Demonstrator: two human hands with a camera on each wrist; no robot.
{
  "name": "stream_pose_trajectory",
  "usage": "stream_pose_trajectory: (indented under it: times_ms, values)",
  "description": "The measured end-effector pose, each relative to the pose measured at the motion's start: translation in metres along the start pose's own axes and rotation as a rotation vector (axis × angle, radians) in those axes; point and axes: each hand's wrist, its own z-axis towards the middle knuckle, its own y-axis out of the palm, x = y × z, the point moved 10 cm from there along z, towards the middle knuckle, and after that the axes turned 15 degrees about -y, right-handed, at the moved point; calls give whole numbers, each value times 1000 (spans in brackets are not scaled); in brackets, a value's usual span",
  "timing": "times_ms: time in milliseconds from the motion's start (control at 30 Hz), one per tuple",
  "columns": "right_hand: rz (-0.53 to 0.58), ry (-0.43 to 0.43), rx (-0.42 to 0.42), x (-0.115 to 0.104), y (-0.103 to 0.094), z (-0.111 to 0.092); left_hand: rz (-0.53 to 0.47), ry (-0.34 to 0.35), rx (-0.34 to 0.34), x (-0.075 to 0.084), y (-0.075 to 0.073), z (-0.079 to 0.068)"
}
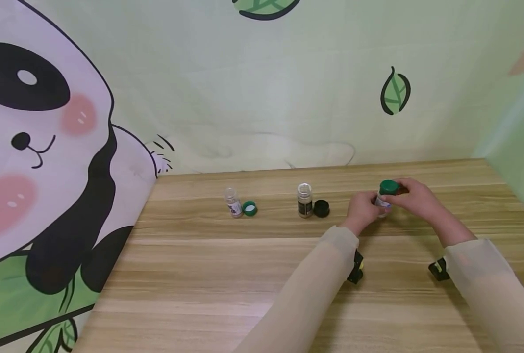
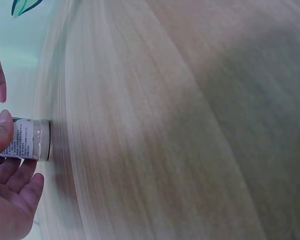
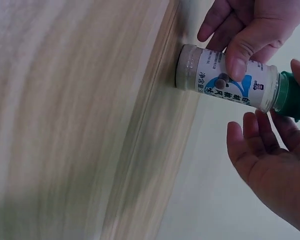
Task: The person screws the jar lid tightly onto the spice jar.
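A white-pepper shaker jar (image 3: 217, 60) with a white and blue label is upright near the table's right side. My left hand (image 1: 362, 212) grips its body, the thumb lying across the label in the right wrist view. The green cap (image 3: 292, 97) sits on the jar's mouth. My right hand (image 1: 416, 197) pinches this cap between thumb and fingers. In the left wrist view, the jar's pale lower end shows close to the table, while its cap is out of that view.
Left along the wooden table (image 1: 200, 274) stands a clear jar (image 1: 234, 205) beside a green cap (image 1: 249, 208). Between it and my hands, an open dark-labelled jar (image 1: 305, 201) stands beside a black cap (image 1: 321, 208). A printed panda backdrop (image 1: 226, 98) rises behind the table.
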Motion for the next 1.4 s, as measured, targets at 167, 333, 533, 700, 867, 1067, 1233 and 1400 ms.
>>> stream_pose_trajectory:
  times_ms: [167,333,533,700,867,1067,1233,1400]
  values:
    - [134,16,-31,4,5,-4,-7,-5,1,0,0,0]
    - [243,10,-78,8,12,-7,0,-11,-4,0,1,0]
    - [283,22,-87,12,13,-10,-9,7,-6,2,0,-2]
    - [272,18,-82,14,12,-9,-21,4,-6,2,-1,-4]
    - [274,38,-78,15,15,-10,-30,-10,-7,0,-1,-4]
    - [277,43,-40,15,16,-12,-39,0,-4,-1,1,-3]
    - [279,46,-4,15,16,-13,-29,11,1,0,0,-2]
    - [305,55,28,13,18,-13,-35,16,4,0,-1,-2]
